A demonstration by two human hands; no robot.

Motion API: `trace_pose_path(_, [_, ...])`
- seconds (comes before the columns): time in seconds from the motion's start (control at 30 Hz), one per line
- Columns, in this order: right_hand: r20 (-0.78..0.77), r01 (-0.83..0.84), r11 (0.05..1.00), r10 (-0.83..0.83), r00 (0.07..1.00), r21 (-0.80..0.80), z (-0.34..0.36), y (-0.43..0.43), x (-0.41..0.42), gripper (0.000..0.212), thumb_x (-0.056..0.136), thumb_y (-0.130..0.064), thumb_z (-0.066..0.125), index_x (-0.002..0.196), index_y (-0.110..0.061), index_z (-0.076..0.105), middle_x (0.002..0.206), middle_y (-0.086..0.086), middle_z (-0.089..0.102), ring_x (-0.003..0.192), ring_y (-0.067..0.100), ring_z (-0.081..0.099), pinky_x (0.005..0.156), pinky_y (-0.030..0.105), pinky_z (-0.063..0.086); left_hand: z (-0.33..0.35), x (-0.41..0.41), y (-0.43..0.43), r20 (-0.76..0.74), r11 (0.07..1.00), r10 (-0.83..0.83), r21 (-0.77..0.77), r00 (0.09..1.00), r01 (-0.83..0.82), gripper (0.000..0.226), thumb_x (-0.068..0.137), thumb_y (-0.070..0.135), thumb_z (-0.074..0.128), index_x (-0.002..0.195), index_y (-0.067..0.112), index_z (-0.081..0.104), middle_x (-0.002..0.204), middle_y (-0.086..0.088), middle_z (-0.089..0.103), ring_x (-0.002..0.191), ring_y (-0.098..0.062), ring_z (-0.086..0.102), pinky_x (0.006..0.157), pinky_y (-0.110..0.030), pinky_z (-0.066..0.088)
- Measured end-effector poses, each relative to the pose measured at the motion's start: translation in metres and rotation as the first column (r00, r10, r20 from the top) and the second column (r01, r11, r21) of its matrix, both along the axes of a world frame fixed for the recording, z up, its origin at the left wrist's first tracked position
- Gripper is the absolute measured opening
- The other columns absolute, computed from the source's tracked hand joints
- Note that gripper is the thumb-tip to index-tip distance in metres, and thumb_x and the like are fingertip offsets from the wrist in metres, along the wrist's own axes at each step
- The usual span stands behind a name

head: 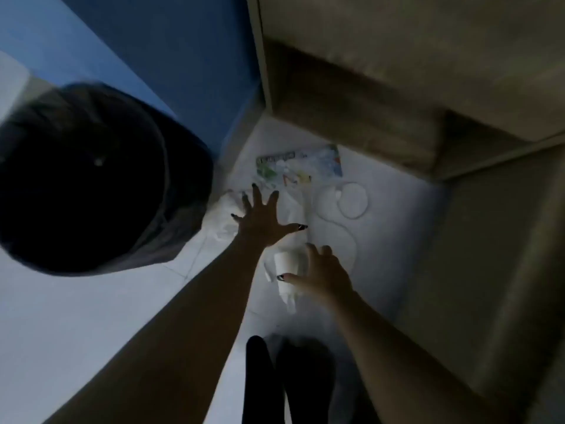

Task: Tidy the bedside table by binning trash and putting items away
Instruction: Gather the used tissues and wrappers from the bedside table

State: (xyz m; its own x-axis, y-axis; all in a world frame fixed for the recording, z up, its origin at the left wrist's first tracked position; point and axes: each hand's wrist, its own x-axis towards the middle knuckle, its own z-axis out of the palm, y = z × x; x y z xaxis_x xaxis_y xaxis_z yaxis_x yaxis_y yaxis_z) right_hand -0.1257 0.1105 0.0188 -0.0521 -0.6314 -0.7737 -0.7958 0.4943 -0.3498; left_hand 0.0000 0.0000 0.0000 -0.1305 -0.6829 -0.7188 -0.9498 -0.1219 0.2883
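- Head view, dim and blurred; left hand (260, 217) fingers spread wide, empty, over crumpled white tissue (226, 215) on white tabletop (397, 224)
- right hand (321, 270) curled loosely round white roll (287, 264); contact unclear
- bin (91, 179) just left; judgement: pinch the tissue fully so nothing trails

Two hands (260, 215), one bin (91, 179), one colourful packet (305, 165), one toilet roll (286, 264)

Left hand (260, 220) spread flat over crumpled tissue (224, 214) — right hand (321, 270) cupping a white roll (287, 264) on the table (397, 240).
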Motion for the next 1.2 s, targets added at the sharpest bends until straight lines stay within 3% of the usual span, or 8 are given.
trace_pose_path(0.2, [-0.014,-0.039,0.996,0.038,0.999,-0.082,-0.059,0.034,0.024,0.095,0.069,-0.061,0.071,0.142,-0.020,0.027,0.131,0.009,0.043,0.113,0.023,0.051,0.087,0.034,0.051,-0.077,-0.009,0.027,0.075,0.916,-0.299,-0.258,0.951,0.308,0.057,0.083,0.053,0.061,0.124,0.015,0.053,0.161,-0.016,0.009,0.149,-0.038,-0.001,0.116,-0.063,0.008])
trace_pose_path(0.37, [0.032,0.032,0.996,-0.030,0.999,-0.082,-0.067,0.033,0.029,0.092,0.068,-0.056,0.074,0.139,-0.018,0.030,0.127,0.008,0.044,0.109,0.024,0.053,0.087,0.035,0.050,-0.087,0.008,0.025,-0.014,0.833,-0.011,-0.553,1.000,0.001,0.024,0.090,0.031,0.059,0.104,0.014,0.068,0.153,-0.017,0.031,0.146,-0.039,0.019,0.114,-0.059,0.024])
trace_pose_path(0.5, [0.005,0.050,0.997,-0.050,0.999,-0.058,-0.060,0.022,0.022,0.082,0.071,-0.051,0.074,0.133,-0.015,0.033,0.124,0.011,0.044,0.105,0.027,0.055,0.079,0.033,0.046,-0.092,0.032,0.011,-0.098,0.836,0.381,-0.388,0.919,-0.388,0.035,0.092,0.024,0.058,0.124,0.015,0.053,0.161,-0.003,0.012,0.142,-0.034,0.027,0.105,-0.041,0.040])
trace_pose_path(0.57, [-0.003,0.068,0.997,-0.068,0.998,-0.030,-0.058,0.015,0.018,0.080,0.071,-0.048,0.074,0.132,-0.015,0.033,0.124,0.011,0.045,0.106,0.030,0.055,0.080,0.034,0.046,-0.089,0.036,0.004,-0.113,0.809,0.495,-0.301,0.861,-0.505,0.047,0.093,0.015,0.050,0.139,0.016,0.038,0.151,-0.007,0.029,0.120,-0.031,0.049,0.089,-0.032,0.045])
trace_pose_path(0.7, [0.023,0.079,0.997,-0.079,0.997,0.007,-0.060,0.004,0.013,0.078,0.071,-0.045,0.075,0.130,-0.013,0.035,0.124,0.012,0.049,0.107,0.032,0.056,0.080,0.033,0.044,-0.081,0.039,0.000,-0.013,0.878,0.331,-0.361,0.943,-0.314,0.020,0.090,-0.003,0.046,0.105,-0.003,0.059,0.116,-0.024,0.054,0.106,-0.038,0.053,0.082,-0.033,0.040])
trace_pose_path(0.77, [0.032,0.112,0.992,-0.114,0.993,0.052,-0.055,0.001,0.009,0.076,0.073,-0.045,0.074,0.129,-0.011,0.037,0.123,0.013,0.051,0.109,0.032,0.056,0.079,0.032,0.041,-0.068,0.037,0.000,-0.071,0.864,0.355,-0.356,0.932,-0.357,0.022,0.088,-0.008,0.042,0.102,-0.002,0.058,0.111,-0.021,0.057,0.101,-0.034,0.057,0.079,-0.030,0.044])
trace_pose_path(0.93, [0.022,0.161,0.971,-0.168,0.986,0.175,0.004,-0.009,-0.005,0.074,0.075,-0.051,0.070,0.127,-0.009,0.040,0.122,0.014,0.055,0.109,0.031,0.057,0.076,0.030,0.042,0.000,0.036,-0.006,-0.158,0.886,0.314,-0.305,0.936,-0.349,0.032,0.085,-0.009,0.043,0.113,0.004,0.052,0.112,-0.017,0.054,0.097,-0.026,0.055,0.076,-0.026,0.039])
trace_pose_path(1.2, [-0.038,0.270,0.955,-0.267,0.963,0.119,0.229,-0.073,-0.062,0.075,0.073,-0.055,0.071,0.126,-0.013,0.038,0.122,0.013,0.060,0.112,0.032,0.059,0.087,0.033,0.047,0.217,-0.009,-0.065,-0.160,0.949,0.164,-0.245,0.973,-0.200,0.043,0.090,0.003,0.051,0.132,0.007,0.050,0.132,-0.020,0.048,0.122,-0.038,0.050,0.101,-0.037,0.041])
